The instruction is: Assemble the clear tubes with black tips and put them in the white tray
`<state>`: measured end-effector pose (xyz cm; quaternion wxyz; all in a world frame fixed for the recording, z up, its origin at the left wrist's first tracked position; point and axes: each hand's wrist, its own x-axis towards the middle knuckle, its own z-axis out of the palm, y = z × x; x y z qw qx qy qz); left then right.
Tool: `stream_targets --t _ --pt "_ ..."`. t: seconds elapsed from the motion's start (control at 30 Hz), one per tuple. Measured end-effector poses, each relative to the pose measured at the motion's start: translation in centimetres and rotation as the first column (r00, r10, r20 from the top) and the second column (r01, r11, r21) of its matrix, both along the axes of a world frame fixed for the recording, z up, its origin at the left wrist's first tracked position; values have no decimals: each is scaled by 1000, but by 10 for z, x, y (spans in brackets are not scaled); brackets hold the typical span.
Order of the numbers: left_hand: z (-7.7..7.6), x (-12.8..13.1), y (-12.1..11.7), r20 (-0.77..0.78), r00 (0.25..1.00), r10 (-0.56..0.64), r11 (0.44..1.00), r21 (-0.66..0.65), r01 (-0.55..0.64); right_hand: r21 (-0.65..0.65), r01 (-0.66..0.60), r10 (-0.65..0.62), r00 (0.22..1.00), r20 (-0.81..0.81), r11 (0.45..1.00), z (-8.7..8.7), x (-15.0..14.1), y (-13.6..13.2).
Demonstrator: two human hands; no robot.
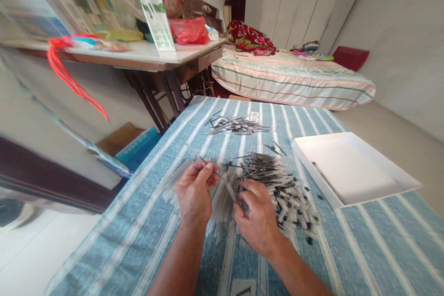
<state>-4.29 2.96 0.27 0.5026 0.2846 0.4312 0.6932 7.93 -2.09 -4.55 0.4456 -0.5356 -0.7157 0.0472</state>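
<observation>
Between my two hands slants a thin dark stick [217, 174] whose lower end meets a whitish, translucent tube [230, 189]; whether they are joined is too blurred to tell. My left hand [198, 182] pinches the dark stick between thumb and fingers. The tube's lower end is in the closed fingers of my right hand [255, 210]. Below them lie many long translucent tubes [222, 206], partly covered by the hands. Just right of my right hand spreads a heap of thin dark sticks with whitish wider ends [294, 201] and small black pieces.
Farther back on the striped cloth [149, 203] is a smaller pile of dark sticks [239, 125]. At the right stands a shallow white box lid [367, 166] with one stick inside. A cluttered desk [145, 58] is at the left, a bed [294, 76] behind.
</observation>
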Motion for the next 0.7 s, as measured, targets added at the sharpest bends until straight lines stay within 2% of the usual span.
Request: stream_targets --t 0.37,0.53,0.7 --pt "-1 2 -2 -78 992 -103 994 -48 100 25 -14 15 1000 -18 1000 4 1 -3" --pt "-1 3 -4 -73 983 -169 985 -42 166 37 -8 10 999 -32 999 4 2 -4" --pt "0 4 -4 -1 973 -231 971 -67 230 54 -25 29 997 -68 998 4 4 -5"
